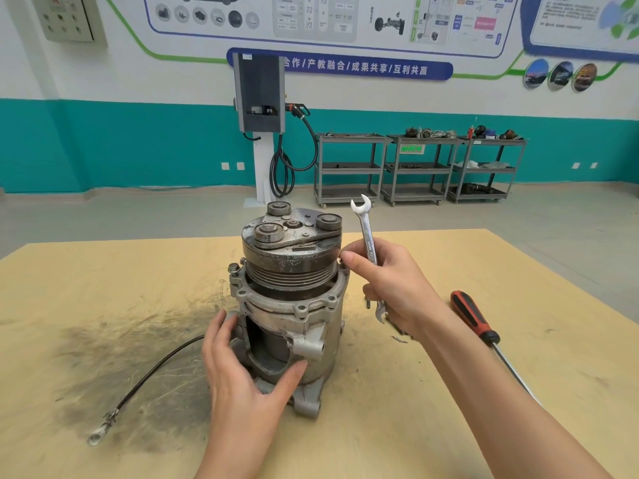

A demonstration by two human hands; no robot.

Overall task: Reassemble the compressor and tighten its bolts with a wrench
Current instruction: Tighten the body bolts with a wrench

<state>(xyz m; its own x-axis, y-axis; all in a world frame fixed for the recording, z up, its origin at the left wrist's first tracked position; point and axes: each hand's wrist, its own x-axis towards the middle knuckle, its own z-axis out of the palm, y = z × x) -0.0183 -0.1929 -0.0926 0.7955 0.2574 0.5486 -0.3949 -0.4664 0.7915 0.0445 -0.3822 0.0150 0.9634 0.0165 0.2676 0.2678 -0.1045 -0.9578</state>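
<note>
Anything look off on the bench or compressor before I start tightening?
One bolt on the compressor flange's left side stands proud, not seated. A dark sooty smear stains the tabletop left of it. Nothing else stands out.

A yellowish table carries the compressor, a screwdriver and a cable.

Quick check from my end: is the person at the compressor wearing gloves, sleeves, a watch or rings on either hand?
No. Both the left hand and the right hand are bare, with no gloves or rings visible. Both forearms are uncovered right to the frame edge, no sleeves or cuffs in view, and neither wrist shows a watch or band. Fingernails look short and unpainted.
</note>
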